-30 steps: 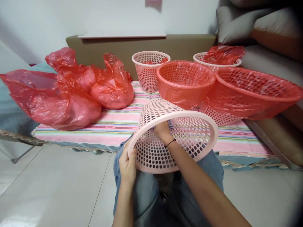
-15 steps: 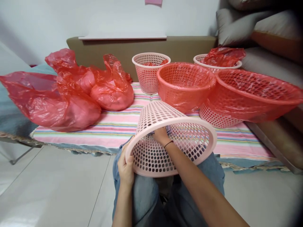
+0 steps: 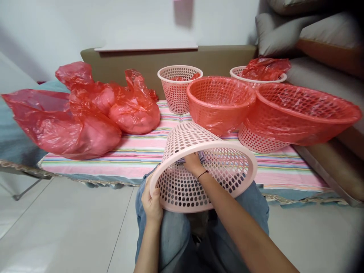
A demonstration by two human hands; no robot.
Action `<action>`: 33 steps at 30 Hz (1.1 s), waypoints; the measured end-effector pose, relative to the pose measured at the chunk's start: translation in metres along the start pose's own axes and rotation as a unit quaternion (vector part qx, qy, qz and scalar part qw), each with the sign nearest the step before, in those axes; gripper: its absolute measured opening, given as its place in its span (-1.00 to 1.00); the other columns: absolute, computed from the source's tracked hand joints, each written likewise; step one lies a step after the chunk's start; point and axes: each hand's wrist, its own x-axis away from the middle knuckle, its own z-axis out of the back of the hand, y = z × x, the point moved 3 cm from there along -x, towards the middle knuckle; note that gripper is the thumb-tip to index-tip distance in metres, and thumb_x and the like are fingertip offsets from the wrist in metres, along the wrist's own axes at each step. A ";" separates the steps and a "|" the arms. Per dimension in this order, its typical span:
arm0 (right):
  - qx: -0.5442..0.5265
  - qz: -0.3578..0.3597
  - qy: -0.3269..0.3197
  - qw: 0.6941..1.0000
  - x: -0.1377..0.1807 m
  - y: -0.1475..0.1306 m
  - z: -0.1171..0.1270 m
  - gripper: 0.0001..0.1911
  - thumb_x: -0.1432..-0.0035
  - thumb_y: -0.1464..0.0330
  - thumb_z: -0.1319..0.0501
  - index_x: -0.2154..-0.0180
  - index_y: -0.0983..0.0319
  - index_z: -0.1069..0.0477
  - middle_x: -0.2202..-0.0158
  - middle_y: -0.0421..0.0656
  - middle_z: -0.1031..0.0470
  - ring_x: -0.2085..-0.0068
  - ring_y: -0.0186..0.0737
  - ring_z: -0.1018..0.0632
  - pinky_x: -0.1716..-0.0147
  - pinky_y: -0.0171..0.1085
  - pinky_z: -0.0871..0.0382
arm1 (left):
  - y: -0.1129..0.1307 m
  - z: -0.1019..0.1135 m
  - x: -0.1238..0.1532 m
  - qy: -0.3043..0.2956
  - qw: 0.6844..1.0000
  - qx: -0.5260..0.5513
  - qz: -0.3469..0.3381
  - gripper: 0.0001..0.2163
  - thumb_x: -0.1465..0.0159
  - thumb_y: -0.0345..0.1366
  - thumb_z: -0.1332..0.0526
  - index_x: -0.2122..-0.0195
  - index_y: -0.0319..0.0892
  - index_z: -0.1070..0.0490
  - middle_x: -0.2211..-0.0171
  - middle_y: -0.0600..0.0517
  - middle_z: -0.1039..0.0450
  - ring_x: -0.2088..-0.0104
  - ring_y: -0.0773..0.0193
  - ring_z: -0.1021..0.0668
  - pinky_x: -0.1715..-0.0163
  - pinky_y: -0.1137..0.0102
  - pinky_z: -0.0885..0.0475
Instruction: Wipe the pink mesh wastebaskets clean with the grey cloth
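Pink basket (image 3: 187, 140) tipped on lap, mouth twd wearer, long axis running away twd bench (image 3: 142, 167). L hand (image 3: 152, 199) nearer the rim: thumb over lip, fingers behind, closed on it at L side. R hand (image 3: 193, 163) deep inside, bunched on patterned cloth (image 3: 201, 156), fingertips hidden; forearm slants in from lower R.

Compared with 1 second ago, more cloth (image 3: 201, 156) shows left of the right grip (image 3: 192, 163) inside the pink basket (image 3: 222, 144).
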 end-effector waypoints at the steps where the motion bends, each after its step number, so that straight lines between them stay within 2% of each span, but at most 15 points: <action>1: 0.000 0.001 -0.002 1.000 0.000 0.000 0.001 -0.30 -0.14 0.52 -0.22 -0.31 0.10 -0.30 -0.36 0.00 -0.31 -0.35 0.05 -0.28 -0.37 0.11 0.15 | -0.001 0.000 0.000 -0.002 1.000 0.001 -0.001 -0.51 -0.31 0.08 -0.20 -0.12 -0.12 -0.54 -0.10 -0.13 -0.55 -0.13 -0.03 -0.56 -0.21 0.08 -0.40; 5: -0.003 0.007 -0.009 1.000 -0.002 0.002 0.003 -0.25 -0.10 0.53 -0.22 -0.32 0.03 -0.28 -0.35 -0.03 -0.32 -0.34 0.05 -0.30 -0.35 0.16 0.18 | 0.000 0.001 0.000 -0.008 1.000 -0.006 -0.009 -0.51 -0.32 0.08 -0.18 -0.12 -0.12 -0.54 -0.10 -0.13 -0.56 -0.13 -0.04 -0.56 -0.21 0.08 -0.40; 18: -0.005 0.011 0.008 1.000 -0.001 0.005 -0.005 -0.29 -0.11 0.52 -0.21 -0.29 0.04 -0.32 -0.31 -0.04 -0.38 -0.32 0.08 -0.31 -0.35 0.20 0.16 | 0.002 0.000 0.000 -0.020 1.000 -0.005 -0.010 -0.53 -0.34 0.05 -0.17 -0.14 -0.10 -0.52 -0.14 -0.13 -0.53 -0.17 -0.04 -0.53 -0.25 0.06 -0.37; 24: -0.004 0.031 0.021 0.999 0.002 0.003 -0.003 -0.29 -0.13 0.58 -0.15 -0.30 0.10 -0.30 -0.31 -0.01 -0.36 -0.34 0.02 -0.27 -0.37 0.13 0.17 | -0.001 0.002 0.001 -0.025 1.000 0.001 -0.013 -0.54 -0.34 0.01 -0.18 -0.16 -0.10 -0.50 -0.15 -0.13 -0.52 -0.17 -0.03 -0.52 -0.25 0.08 -0.35; 29: -0.010 0.060 0.018 0.998 -0.001 0.004 -0.004 -0.31 -0.14 0.56 -0.16 -0.32 0.19 -0.27 -0.35 0.03 -0.30 -0.36 -0.03 -0.25 -0.35 -0.02 0.01 | 0.000 0.002 0.001 -0.027 1.000 -0.010 -0.011 -0.51 -0.34 0.07 -0.16 -0.15 -0.11 -0.51 -0.14 -0.14 -0.52 -0.16 -0.04 -0.53 -0.24 0.08 -0.37; 33: -0.011 0.059 0.016 0.998 -0.004 0.008 -0.007 -0.31 -0.14 0.55 -0.18 -0.31 0.21 -0.27 -0.35 0.05 -0.29 -0.35 0.00 -0.25 -0.33 0.01 -0.02 | 0.002 0.001 0.000 -0.025 1.000 -0.016 -0.001 -0.47 -0.33 0.12 -0.15 -0.15 -0.12 -0.51 -0.14 -0.15 -0.53 -0.16 -0.06 -0.53 -0.23 0.05 -0.37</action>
